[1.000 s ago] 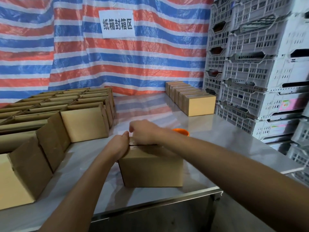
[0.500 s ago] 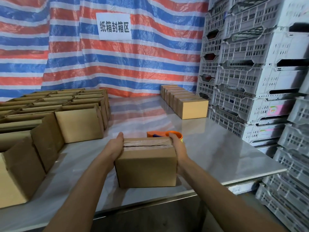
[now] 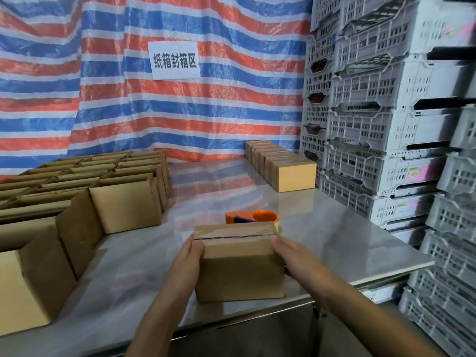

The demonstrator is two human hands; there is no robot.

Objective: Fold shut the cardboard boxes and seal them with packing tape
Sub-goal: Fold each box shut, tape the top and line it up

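A small brown cardboard box (image 3: 239, 264) sits near the front edge of a steel table (image 3: 334, 240), about midway along it and directly in front of the person. Its top flaps are folded down, and a strip of clear packing tape (image 3: 233, 231) runs along the seam from the left end to the right.

Both hands hold the box, 1 at each end. The left hand (image 3: 186, 261) grips the left end, with the thumb lying on the near upper corner and the fingers wrapped round the side, out of sight. The right hand (image 3: 291, 256) grips the right end, with the fingers stretched along that side up to the top corner and the thumb tucked against the near edge.

Just behind the box, touching or nearly touching its far side, lies an orange tape dispenser (image 3: 253, 217) with a dark blue part.

To the left, a large block of open boxes (image 3: 126, 202) fills that side of the table in several rows, with their flaps standing up. At the far right of the table, well apart from the hands, a row of closed boxes (image 3: 293, 176) stands packed tightly together.

Beside that row, along the right edge, rise tall stacks of grey plastic crates (image 3: 386, 124). A tarpaulin (image 3: 206, 112) striped red, white and blue hangs behind everything, and a white sign (image 3: 175, 60) with 5 Chinese characters is fixed to it.
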